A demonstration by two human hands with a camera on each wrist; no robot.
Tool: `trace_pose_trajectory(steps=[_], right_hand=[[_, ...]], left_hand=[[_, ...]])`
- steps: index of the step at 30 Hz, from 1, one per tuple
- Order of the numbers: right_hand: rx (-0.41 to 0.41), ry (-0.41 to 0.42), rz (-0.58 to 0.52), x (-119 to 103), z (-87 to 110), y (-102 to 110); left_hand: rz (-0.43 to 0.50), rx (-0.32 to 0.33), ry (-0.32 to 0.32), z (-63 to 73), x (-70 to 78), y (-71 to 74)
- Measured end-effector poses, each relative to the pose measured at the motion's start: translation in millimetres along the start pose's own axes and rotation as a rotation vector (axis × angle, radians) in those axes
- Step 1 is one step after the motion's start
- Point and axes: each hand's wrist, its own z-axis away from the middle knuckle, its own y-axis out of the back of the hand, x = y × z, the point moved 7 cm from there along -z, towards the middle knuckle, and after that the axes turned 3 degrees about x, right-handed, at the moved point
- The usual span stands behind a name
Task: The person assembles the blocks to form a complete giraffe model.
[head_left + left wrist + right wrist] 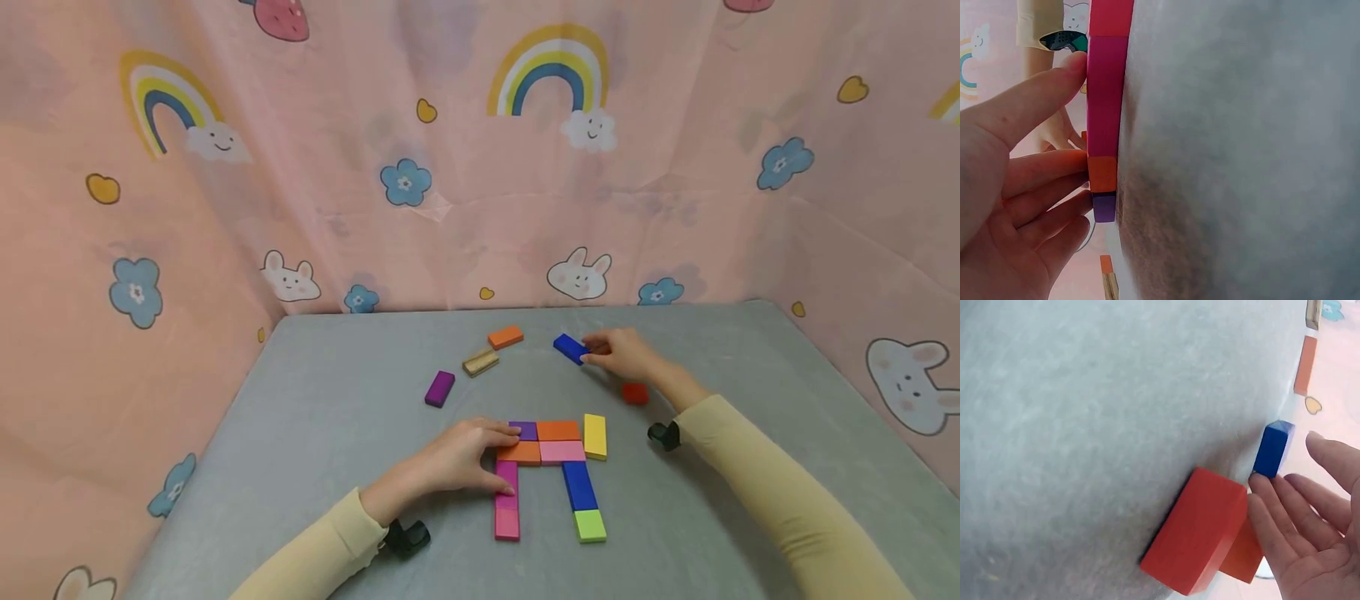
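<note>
My left hand (465,457) rests at the left side of a flat arrangement of coloured blocks. Its fingertips lie at the purple block (525,431) and the orange block (517,452), and its thumb is at the magenta block (507,479). Farther back, my right hand (618,352) reaches to a dark blue block (570,348) lying on the table. In the right wrist view, thumb and fingers are spread about the near end of this blue block (1272,450), not closed round it. A red block (635,393) lies under the right forearm.
The arrangement also has another orange block (558,430), pink block (562,451), yellow block (595,437), blue block (580,486), green block (590,526) and lower pink block (507,525). Behind lie loose purple (440,388), wooden (481,362) and orange (506,337) blocks on the grey table (337,400).
</note>
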Motion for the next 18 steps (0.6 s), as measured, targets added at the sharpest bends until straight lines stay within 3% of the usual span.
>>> trace_pose_trajectory(steps=[9,18], right_hand=[[-0.067,0.025,-0.002,-16.7,8.0,-8.2],[-0.001,-0.009,-0.048,-7.7,-2.9,-2.0]], left_hand=[[-0.009,-0.003,0.000,-0.2,0.2,-0.2],[-0.004,0.003,-0.003,-0.9,0.8,0.5]])
